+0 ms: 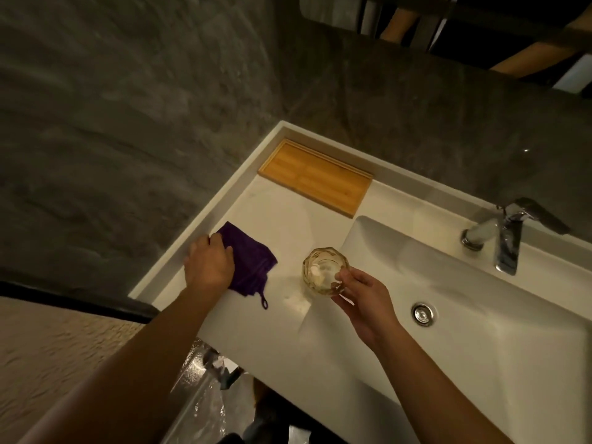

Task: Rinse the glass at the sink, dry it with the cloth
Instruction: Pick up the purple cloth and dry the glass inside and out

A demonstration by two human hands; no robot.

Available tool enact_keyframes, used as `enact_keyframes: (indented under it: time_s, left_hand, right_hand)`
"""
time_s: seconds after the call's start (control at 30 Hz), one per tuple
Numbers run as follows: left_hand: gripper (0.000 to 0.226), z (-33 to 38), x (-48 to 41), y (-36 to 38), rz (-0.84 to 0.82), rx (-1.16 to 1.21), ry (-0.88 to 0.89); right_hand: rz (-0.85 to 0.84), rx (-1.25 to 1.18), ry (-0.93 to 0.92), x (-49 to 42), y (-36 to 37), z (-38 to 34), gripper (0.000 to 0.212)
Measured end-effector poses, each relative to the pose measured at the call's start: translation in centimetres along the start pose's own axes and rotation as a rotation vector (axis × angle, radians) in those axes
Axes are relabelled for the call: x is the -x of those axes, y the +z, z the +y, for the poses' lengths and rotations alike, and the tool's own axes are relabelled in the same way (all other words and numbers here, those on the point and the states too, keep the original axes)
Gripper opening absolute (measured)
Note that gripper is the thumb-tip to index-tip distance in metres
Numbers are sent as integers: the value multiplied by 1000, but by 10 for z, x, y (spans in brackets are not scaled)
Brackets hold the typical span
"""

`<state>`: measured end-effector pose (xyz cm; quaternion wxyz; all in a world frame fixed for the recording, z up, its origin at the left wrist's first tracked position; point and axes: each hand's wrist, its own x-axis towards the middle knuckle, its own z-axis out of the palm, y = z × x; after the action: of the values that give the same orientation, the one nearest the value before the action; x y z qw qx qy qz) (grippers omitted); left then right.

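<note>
Gripping the faceted amber glass (325,271) by its near side, the right hand (362,304) closes its fingers around the wall and holds it upright over the white counter (288,213), just left of the basin (499,344). The left hand (209,262) lies palm down on the purple cloth (250,264), fingers curled over its far edge; whether it has pinched the fabric or only presses on it, I cannot tell. The cloth lies flat to the left of the glass, near but apart from it, its hanging loop toward the front edge. So the left hand is the one placed to bring cloth to glass, moving rightward. The glass mouth faces up and looks empty of standing water. The basin looks empty too, drain plug in place, and no water shows at the tap (507,238). A bamboo tray (315,177) behind holds nothing.
</note>
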<state>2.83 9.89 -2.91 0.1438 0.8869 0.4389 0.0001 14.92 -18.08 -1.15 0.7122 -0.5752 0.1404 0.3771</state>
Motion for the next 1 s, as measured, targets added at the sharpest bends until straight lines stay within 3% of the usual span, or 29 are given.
enact_keyframes:
  time_s: [0.23,0.37,0.43,0.57,0.77,1.0]
  left_hand:
    - [44,-7,-18,5,-39,-190,27]
    - [26,-9,-21,3,-97,-147,-21]
    - [23,-12,-22,2,-129,-14,15]
    - [23,-6,-19,-17,-202,485,-11]
    - [17,36,21,-51,-190,817,115]
    - [34,53,55,-29,-208,540,442]
  right_hand:
    - [28,34,19,-2,45,11,24]
    - [45,42,15,0,65,16,25]
    - [55,38,12,1,72,18,23]
    - [66,32,-26,2,83,18,20]
    - [51,-6,-24,11,94,15,14]
    - [-21,-108,41,14,82,5,28]
